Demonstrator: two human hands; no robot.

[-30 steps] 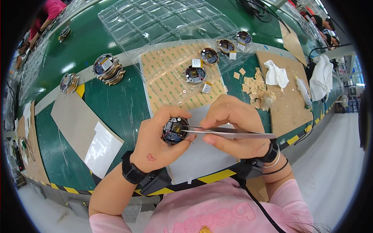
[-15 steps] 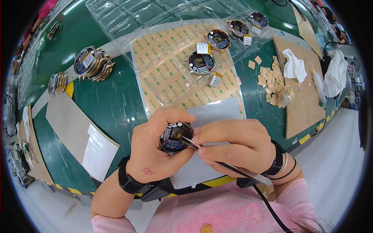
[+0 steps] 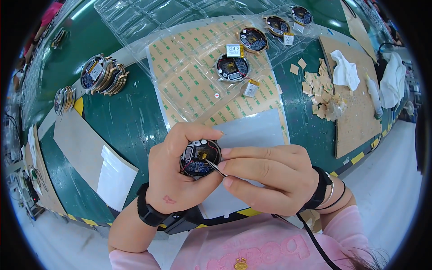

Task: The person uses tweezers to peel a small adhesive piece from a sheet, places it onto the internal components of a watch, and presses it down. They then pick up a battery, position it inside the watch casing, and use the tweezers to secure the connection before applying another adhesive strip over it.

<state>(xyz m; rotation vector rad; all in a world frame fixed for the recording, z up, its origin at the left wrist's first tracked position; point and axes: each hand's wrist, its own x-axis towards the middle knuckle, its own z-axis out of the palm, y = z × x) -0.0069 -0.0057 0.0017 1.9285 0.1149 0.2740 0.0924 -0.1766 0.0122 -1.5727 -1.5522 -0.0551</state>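
My left hand (image 3: 173,173) is wrapped round an open round watch case (image 3: 198,155), its circuit board and thin red wires facing up. Between thumb and fingers, my right hand (image 3: 272,180) grips metal tweezers (image 3: 217,168). The tweezers' tips reach into the case, at a small gold-coloured patch near its middle; whether they pinch anything is too small to tell. Most of the tweezers' shaft is hidden by my right hand. Beyond my hands, another open watch case (image 3: 232,67) lies on a clear plastic tray, with a small silver battery (image 3: 251,88) wired to it.
More watch cases (image 3: 252,39) with batteries lie along the clear plastic tray (image 3: 180,96), over a tan printed adhesive sheet (image 3: 270,101). Stacked cases (image 3: 96,76) stand at left. Right of the sheet are tan paper squares (image 3: 320,85), a board (image 3: 355,121) and white cloths (image 3: 344,72).
The tweezers have turned in my right hand, so their rear end no longer shows. Their tips stay inside the case. My left hand and the case have shifted slightly left.
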